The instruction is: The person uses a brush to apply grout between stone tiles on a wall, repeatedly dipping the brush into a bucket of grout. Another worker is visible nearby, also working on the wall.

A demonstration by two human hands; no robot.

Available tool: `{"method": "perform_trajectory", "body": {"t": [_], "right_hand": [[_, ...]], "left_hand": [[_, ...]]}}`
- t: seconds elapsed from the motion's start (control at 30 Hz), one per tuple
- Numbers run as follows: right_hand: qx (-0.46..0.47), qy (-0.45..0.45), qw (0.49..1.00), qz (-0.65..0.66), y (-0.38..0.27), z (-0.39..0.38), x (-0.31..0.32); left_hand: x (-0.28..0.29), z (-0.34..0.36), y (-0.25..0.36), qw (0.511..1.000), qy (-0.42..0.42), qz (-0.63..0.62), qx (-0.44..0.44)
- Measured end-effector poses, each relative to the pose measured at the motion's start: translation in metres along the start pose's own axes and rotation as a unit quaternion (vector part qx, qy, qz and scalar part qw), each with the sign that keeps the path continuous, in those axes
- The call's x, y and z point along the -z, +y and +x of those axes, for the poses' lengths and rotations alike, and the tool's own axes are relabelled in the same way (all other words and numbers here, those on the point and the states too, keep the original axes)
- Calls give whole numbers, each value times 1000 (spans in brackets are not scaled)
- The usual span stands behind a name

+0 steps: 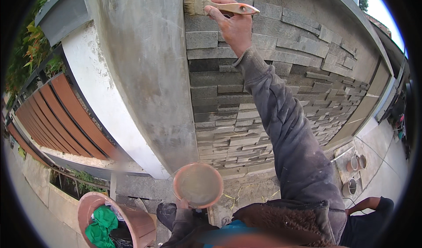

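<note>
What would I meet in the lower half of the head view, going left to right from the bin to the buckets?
Brown bin, round bowl held by the left hand, dark grey sleeve, small buckets.

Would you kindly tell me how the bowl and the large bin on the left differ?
The bowl looks smaller than the bin. The bowl contains murky greyish liquid, whereas the bin contains crumpled green material and something black. The left hand is at the bowl's rim, while no hand touches the bin. Both have round, open tops and a reddish-brown colour.
</note>
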State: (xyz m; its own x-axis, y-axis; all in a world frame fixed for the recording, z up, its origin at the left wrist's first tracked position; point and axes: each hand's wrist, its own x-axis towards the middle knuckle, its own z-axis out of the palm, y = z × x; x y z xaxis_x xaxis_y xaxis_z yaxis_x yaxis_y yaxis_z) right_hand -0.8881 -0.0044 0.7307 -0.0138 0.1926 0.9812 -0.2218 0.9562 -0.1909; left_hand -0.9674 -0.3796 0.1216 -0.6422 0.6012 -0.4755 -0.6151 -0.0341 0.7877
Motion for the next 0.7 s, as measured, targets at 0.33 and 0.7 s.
{"method": "perform_trajectory", "body": {"t": [0.33,0.7], "right_hand": [[58,81,994,-51,-3,-6,-41],[90,65,990,-81,-5,-21,-33]], "left_hand": [[12,7,-14,999,-35,38,-8],[15,9,-15,999,-16,38,3]]}}
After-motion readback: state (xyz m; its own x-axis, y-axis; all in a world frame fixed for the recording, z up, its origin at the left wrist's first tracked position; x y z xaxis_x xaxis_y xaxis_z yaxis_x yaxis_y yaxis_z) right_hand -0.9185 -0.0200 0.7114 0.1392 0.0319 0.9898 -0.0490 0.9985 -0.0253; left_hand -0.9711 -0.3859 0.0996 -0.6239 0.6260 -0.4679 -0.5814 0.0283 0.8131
